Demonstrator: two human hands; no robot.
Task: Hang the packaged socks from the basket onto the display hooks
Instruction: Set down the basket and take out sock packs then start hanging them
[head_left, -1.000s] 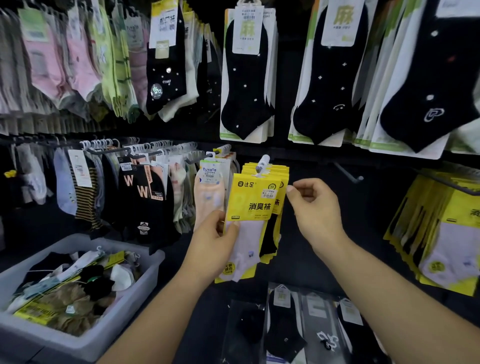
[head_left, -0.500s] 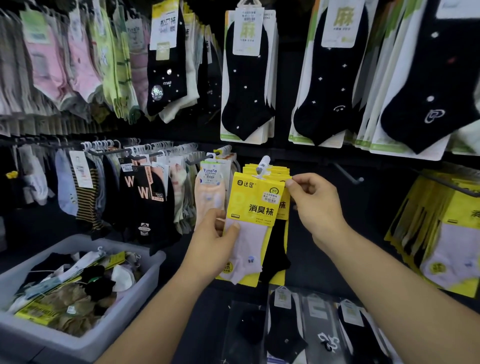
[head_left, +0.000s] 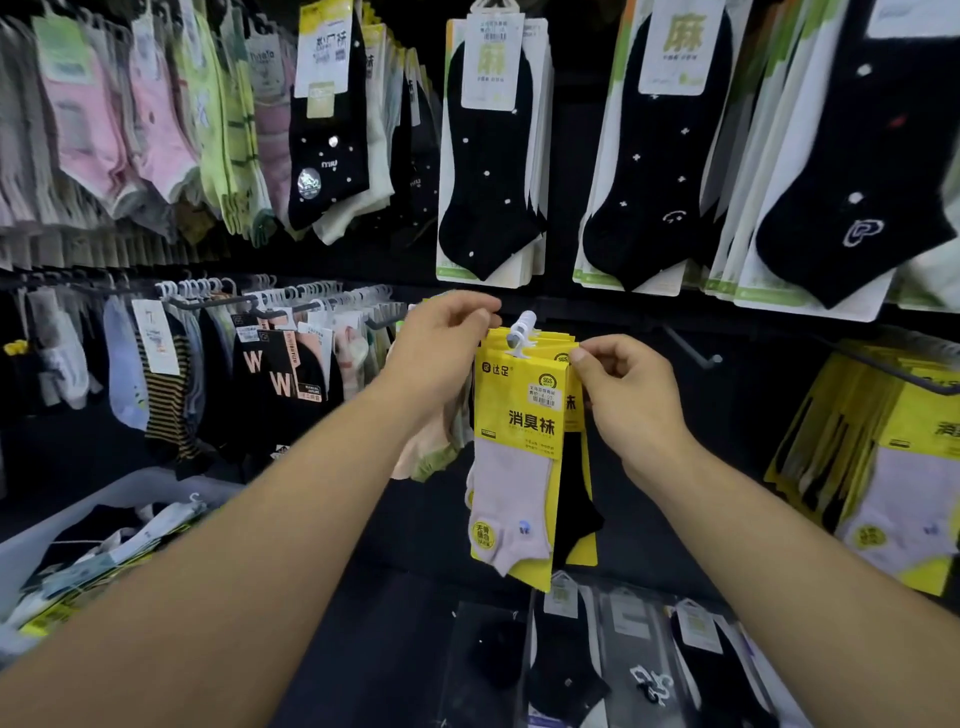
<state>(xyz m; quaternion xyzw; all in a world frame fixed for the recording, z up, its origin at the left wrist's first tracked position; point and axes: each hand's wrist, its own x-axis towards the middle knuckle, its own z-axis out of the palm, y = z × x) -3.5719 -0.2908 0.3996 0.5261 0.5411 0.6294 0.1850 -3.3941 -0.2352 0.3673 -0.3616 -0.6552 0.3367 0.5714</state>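
A yellow sock package (head_left: 519, 415) with a pale lilac sock hangs at the front of a stack on a display hook with a white tip (head_left: 521, 330). My left hand (head_left: 447, 338) pinches the package's top left corner beside the hook. My right hand (head_left: 618, 379) pinches the top right edge of the yellow packs. Behind the front pack hangs one with a black sock (head_left: 574, 499). The grey basket (head_left: 31, 540) with loose packaged socks sits at lower left, partly hidden by my left forearm.
Black ankle socks on white cards (head_left: 491, 156) hang in the row above. Striped and black socks (head_left: 280, 374) crowd the rail to the left. More yellow packs (head_left: 893, 467) hang at right beside a bare hook (head_left: 691, 348). Clear-bagged socks (head_left: 597, 654) hang below.
My left hand rose from the sock's lower part to the pack's top left corner. My right hand stayed at the top right edge. The front pack now hangs higher on the hook.
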